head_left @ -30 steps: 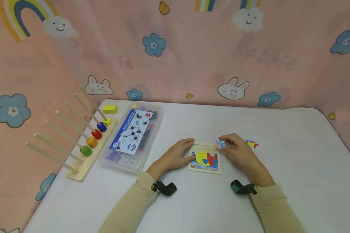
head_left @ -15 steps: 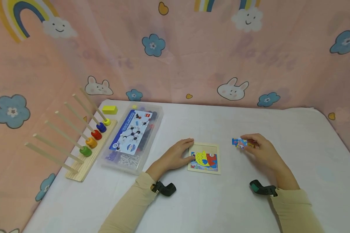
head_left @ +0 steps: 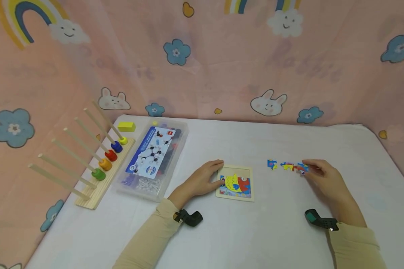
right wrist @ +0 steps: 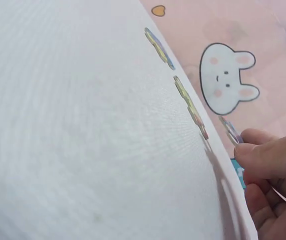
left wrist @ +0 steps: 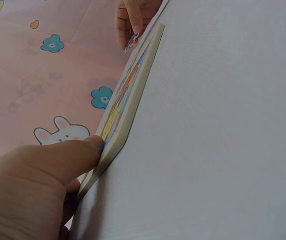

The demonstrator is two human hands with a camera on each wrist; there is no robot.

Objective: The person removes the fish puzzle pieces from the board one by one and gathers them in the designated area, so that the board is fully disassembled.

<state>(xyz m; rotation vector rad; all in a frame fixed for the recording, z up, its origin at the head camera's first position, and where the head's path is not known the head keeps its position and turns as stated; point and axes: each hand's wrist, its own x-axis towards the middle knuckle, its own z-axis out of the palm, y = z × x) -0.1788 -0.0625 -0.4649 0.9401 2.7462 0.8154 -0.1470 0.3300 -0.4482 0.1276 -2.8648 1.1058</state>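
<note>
My left hand holds the left edge of a shallow wooden puzzle tray. In the left wrist view its thumb lies over the tray's rim. Yellow, red and blue picture pieces fill the tray's lower part, while bare wood shows along the top. Right of the tray, my right hand pinches a blue and red puzzle piece by its edge, seen edge-on in the right wrist view. On the cloth lie a blue puzzle piece and a yellow and red puzzle piece.
A clear plastic case with a molecule-picture label stands left of the left hand. Beyond it is a wooden peg rack with coloured beads, and a yellow block near the back edge. A pink patterned cloth hangs behind the white-covered table.
My right hand has moved right, away from the tray. The blue piece it held now lies on the cloth, and it pinches another piece. My left hand has stayed at the tray.
</note>
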